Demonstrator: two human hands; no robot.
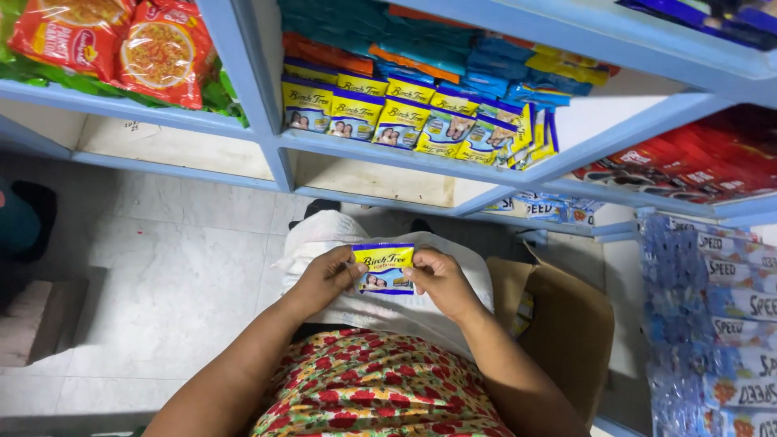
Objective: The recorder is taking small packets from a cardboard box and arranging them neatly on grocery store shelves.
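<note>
Both forearms reaching forward, left hand (324, 279) and right hand (441, 282) level, fingers pinched closed, probably thumbs on top.

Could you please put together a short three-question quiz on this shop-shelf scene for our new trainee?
1. True or false: both the left hand and the right hand grip the yellow-and-blue sachet.
2. Where do matching sachets stand? A) on the blue shelf straight ahead B) on the floor C) in the cardboard box
3. Fill in: the noodle packets at upper left are mainly ____ in colour.

Key: 1 true; 2 A; 3 red.
</note>
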